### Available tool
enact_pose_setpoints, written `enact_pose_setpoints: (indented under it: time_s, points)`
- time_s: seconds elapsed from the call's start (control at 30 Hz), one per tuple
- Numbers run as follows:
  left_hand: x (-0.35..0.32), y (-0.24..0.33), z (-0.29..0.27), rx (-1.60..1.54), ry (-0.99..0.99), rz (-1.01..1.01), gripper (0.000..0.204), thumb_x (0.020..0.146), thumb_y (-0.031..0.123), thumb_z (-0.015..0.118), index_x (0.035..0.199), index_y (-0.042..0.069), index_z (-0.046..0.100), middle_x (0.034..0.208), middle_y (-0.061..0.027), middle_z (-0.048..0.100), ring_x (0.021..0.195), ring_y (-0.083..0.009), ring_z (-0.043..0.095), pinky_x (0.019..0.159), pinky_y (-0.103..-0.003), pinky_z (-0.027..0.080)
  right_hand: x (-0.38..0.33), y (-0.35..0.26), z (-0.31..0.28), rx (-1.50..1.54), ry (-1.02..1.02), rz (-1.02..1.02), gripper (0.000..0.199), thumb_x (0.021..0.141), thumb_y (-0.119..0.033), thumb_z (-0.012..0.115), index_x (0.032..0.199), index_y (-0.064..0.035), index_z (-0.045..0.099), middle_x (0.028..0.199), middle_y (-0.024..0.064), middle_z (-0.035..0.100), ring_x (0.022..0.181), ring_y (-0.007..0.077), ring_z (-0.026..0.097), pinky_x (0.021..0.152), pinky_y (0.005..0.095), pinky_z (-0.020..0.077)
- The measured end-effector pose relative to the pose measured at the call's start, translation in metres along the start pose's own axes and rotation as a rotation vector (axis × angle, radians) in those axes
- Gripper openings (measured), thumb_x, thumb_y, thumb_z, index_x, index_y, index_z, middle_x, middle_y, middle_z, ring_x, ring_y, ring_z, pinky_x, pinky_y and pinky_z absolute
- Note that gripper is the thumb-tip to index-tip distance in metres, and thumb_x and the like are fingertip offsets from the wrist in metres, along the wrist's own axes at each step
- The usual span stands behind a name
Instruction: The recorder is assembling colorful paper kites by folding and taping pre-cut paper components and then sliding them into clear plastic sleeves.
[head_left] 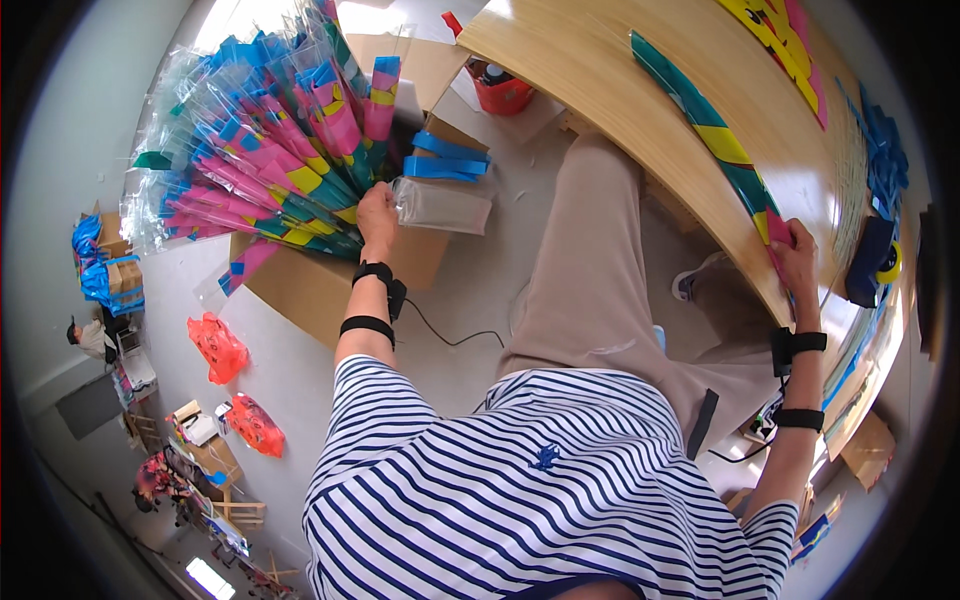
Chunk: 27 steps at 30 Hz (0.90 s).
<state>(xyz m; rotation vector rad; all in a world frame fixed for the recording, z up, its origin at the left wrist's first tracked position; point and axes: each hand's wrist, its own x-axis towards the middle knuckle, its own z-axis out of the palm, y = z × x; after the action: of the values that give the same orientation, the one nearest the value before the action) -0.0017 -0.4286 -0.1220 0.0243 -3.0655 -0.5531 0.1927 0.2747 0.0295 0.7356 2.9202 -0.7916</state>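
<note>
My left hand [377,217] is at the edge of a stack of clear plastic sleeves [445,207], its fingers closed on the near edge of a sleeve. Right beside it, many sleeved bundles [325,110] of pink, yellow, green and blue sheet fan out of a cardboard box [300,290]. Over the wooden table, my right hand [798,265] pinches the pink near end of a long, narrow folded bundle [722,147] in green, yellow and pink. That bundle lies along the tabletop, its pointed green end away from me.
Blue strips [445,167] lie beside the sleeves. The wooden table [580,60] carries a yellow and pink sheet [775,40], blue ribbons [882,150] and a yellow tape measure [889,263]. A red bucket [503,93] stands below. Red plastic bags [218,347] lie on the floor; people sit farther off.
</note>
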Motion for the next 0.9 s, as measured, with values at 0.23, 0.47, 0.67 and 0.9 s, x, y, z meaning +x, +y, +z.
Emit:
enact_pose_setpoints:
  time_s: [0.23,0.47,0.67,0.9]
  points:
    - [0.021,-0.052,-0.011,-0.362,-0.057,-0.17,0.005,0.086,0.002,0.068,0.089,0.006,0.068,0.074,-0.0077,0.066,0.067,-0.0198,0.064,0.063,-0.035,0.05,0.001,0.002,-0.001,0.001,-0.003,-0.003,0.019,0.077,-0.004,0.069,0.092,-0.001,0.058,0.077,0.0065,0.055,0.075,0.0155,0.052,0.072,0.0323,0.0456]
    - [0.054,-0.078,-0.096,-1.034,0.213,-0.476,0.006,0.091,0.0,0.068,0.094,0.005,0.066,0.075,0.0005,0.062,0.062,-0.0091,0.057,0.053,-0.024,0.046,0.001,0.004,0.002,0.023,0.049,-0.054,0.021,0.076,-0.005,0.07,0.093,0.0004,0.059,0.077,0.0086,0.055,0.074,0.0181,0.052,0.072,0.034,0.0457]
    - [0.091,-0.052,-0.182,-1.042,0.127,-0.384,0.006,0.095,0.006,0.069,0.101,0.005,0.066,0.081,0.0009,0.066,0.064,-0.0088,0.059,0.055,-0.024,0.049,0.0,0.008,0.003,0.037,0.066,-0.056,0.022,0.075,-0.005,0.071,0.093,0.0031,0.061,0.079,0.0177,0.059,0.076,0.0267,0.057,0.074,0.0391,0.0469]
    - [0.124,-0.013,-0.216,-1.016,0.043,-0.273,0.006,0.094,0.003,0.07,0.1,0.003,0.067,0.081,-0.0003,0.066,0.063,-0.0086,0.059,0.053,-0.024,0.047,-0.002,-0.002,0.005,0.11,0.067,-0.048,0.02,0.073,-0.004,0.069,0.087,0.0043,0.059,0.075,0.0191,0.056,0.072,0.0265,0.057,0.069,0.0403,0.0466]
